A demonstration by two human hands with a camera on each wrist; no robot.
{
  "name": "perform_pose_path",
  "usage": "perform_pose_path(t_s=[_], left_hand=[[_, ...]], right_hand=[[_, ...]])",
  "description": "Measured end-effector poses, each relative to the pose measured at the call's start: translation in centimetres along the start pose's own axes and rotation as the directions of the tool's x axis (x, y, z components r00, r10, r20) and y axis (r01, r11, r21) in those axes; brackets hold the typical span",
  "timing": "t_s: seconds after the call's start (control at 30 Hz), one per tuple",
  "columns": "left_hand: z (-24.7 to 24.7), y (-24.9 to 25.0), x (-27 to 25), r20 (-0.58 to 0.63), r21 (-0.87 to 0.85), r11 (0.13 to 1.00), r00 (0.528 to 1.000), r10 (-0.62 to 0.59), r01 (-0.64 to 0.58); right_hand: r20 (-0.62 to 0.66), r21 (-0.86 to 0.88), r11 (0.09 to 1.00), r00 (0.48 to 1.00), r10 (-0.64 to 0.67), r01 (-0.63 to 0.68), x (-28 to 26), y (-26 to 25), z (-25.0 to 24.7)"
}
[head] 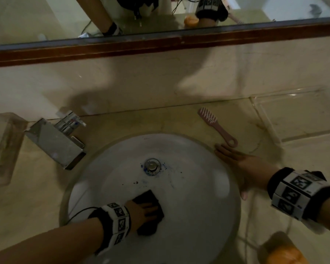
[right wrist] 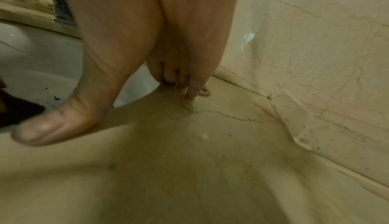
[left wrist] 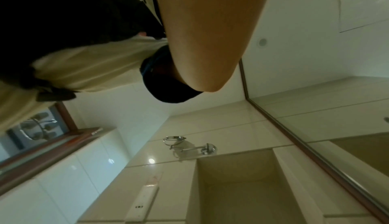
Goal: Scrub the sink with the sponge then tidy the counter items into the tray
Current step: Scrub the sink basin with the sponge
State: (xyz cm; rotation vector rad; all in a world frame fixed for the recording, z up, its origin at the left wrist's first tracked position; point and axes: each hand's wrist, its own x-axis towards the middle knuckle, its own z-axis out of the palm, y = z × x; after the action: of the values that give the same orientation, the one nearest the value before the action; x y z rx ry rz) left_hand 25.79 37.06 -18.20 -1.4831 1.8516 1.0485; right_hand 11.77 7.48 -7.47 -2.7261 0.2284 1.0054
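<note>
A round white sink [head: 189, 168] is set in the beige counter, with blue specks around its drain [head: 152, 166]. My left hand [head: 143, 212] lies over a dark sponge [head: 151, 197] on the basin's near-left wall, fingers laid flat on it. My right hand [head: 236, 168] rests flat on the counter at the sink's right rim, fingers straight, holding nothing. The right wrist view shows that hand [right wrist: 130, 71] spread on the counter, with the sponge [right wrist: 19, 111] at the left edge. A clear tray [head: 265, 119] stands on the counter at the back right. The left wrist view faces the ceiling.
A pink comb [head: 215, 126] lies on the counter just beyond my right fingertips. A chrome faucet [head: 55, 141] overhangs the sink's left side, beside a clear dish [head: 2, 145]. An orange object [head: 286, 254] sits at the near right. A mirror runs along the back wall.
</note>
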Motion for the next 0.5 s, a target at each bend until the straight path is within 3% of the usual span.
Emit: perform_pose_path(t_s=[0.03, 0.07, 0.1, 0.17, 0.3, 0.37, 0.43, 0.5], left_hand=[[0.1, -0.6, 0.1, -0.009, -0.051, 0.998, 0.999, -0.049, 0.049], [-0.9, -0.2, -0.2, 0.072, -0.089, 0.980, 0.983, -0.170, 0.176], [-1.4, -0.2, 0.1, -0.066, -0.092, 0.970, 0.970, -0.233, 0.226], [-2.3, -0.6, 1.4, -0.039, -0.166, 0.953, 0.964, -0.263, 0.254], [-4.1, -1.4, 4.0, -0.145, -0.229, 0.878, 0.878, -0.457, 0.419], [-5.5, -1.0, 4.1, -0.151, -0.250, 0.854, 0.853, -0.499, 0.456], [-5.8, -0.8, 4.2, -0.209, -0.390, 0.820, 0.827, -0.522, 0.419], [-6.7, -0.3, 2.6, -0.335, -0.459, 0.796, 0.753, -0.566, 0.394]], right_hand=[[0.006, -0.004, 1.000, 1.000, 0.004, -0.004, 0.0, -0.1, 0.0], [0.014, -0.005, 1.000, 1.000, 0.006, -0.006, 0.0, -0.2, -0.1], [0.022, -0.005, 1.000, 1.000, 0.012, -0.011, -0.1, -0.3, -0.1], [0.032, -0.005, 1.000, 0.999, 0.018, -0.018, -0.1, -0.6, -0.3], [0.027, -0.032, 0.999, 0.999, 0.027, -0.026, 0.0, -0.6, -0.3], [0.028, -0.023, 0.999, 0.999, 0.027, -0.026, 0.1, -0.5, 0.0], [0.021, -0.021, 0.999, 0.999, 0.035, -0.035, 0.2, -0.4, 0.2], [0.020, -0.024, 0.999, 0.999, 0.031, -0.030, 0.3, -0.4, 0.2]])
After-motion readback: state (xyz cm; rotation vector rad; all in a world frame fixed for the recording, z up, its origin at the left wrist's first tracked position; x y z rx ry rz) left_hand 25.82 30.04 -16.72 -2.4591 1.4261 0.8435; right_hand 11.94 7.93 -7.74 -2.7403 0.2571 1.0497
